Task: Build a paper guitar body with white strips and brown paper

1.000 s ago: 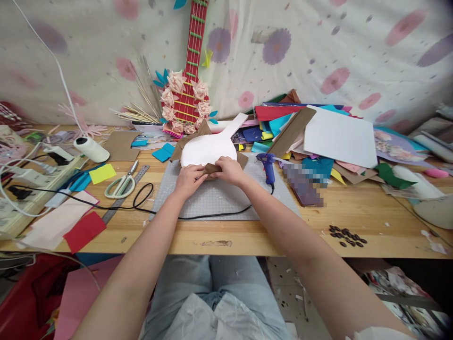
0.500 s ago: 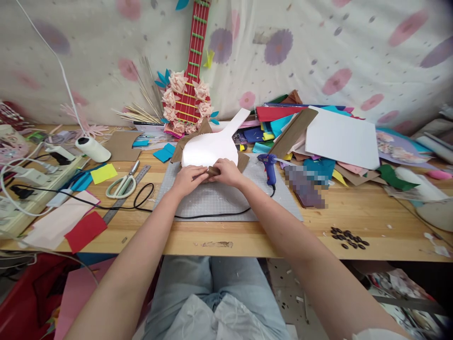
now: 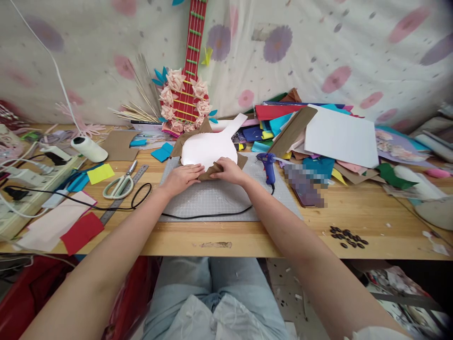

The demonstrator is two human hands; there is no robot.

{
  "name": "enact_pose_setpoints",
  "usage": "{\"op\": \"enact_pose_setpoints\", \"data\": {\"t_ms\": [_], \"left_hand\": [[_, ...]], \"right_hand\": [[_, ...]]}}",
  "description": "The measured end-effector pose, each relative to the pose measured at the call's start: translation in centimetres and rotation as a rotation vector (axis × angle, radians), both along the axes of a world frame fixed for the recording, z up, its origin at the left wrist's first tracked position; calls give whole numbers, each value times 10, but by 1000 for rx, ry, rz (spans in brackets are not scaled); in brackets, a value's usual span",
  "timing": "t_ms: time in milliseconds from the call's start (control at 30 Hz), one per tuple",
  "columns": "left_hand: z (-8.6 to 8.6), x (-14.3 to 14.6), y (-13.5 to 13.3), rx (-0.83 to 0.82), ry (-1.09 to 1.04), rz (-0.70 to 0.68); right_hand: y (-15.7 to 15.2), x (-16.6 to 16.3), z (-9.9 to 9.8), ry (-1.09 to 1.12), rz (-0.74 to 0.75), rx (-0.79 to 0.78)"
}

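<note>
A white guitar-shaped cutout [image 3: 208,147] lies on brown paper [image 3: 209,170] at the far edge of a grey cutting mat [image 3: 212,200]. My left hand [image 3: 182,177] rests on the near edge of the cutout, fingers pressed down on the brown paper flap. My right hand [image 3: 230,171] pinches the same brown flap from the right, fingers closed on it. Both hands meet at the cutout's near rim.
A blue glue gun [image 3: 268,166] with a black cord lies right of the mat. Scissors [image 3: 119,185] and a metal ruler [image 3: 122,194] lie left. A heap of coloured paper [image 3: 318,137] fills the back right. A red paper guitar [image 3: 187,89] leans on the wall. Dark beads [image 3: 347,237] sit near the front edge.
My hands have stayed on the brown flap at the cutout's near edge; the left hand has flattened and spread a little. The view shifted slightly.
</note>
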State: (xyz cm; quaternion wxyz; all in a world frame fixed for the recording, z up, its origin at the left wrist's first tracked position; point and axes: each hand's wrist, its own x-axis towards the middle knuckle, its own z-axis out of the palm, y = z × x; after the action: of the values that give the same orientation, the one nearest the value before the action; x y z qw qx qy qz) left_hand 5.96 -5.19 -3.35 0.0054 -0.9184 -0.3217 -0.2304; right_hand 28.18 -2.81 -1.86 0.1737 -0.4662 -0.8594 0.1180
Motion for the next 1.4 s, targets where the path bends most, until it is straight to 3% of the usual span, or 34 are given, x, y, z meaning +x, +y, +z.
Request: {"op": "enact_pose_setpoints", "data": {"t_ms": [167, 500, 733, 800, 1033, 1167, 1400], "left_hand": [[-2, -2, 1, 14, -25, -17], [-6, -4, 4, -126, -114, 23], [11, 2, 11, -381, -126, 321], [15, 3, 12, -401, -109, 347], [13, 0, 11, -449, -165, 362], [14, 0, 11, -487, -172, 379], [18, -4, 1, -410, -6, 209]], "right_hand": [[1, 0, -1, -13, -1, 8], [-2, -7, 5, -88, -34, 22], [-14, -12, 3, -104, -25, 117], [-22, -15, 2, -102, -8, 159], [-39, -37, -6, -131, -37, 319], [-34, -46, -9, -127, -38, 310], [-24, -44, -5, -97, -26, 285]]}}
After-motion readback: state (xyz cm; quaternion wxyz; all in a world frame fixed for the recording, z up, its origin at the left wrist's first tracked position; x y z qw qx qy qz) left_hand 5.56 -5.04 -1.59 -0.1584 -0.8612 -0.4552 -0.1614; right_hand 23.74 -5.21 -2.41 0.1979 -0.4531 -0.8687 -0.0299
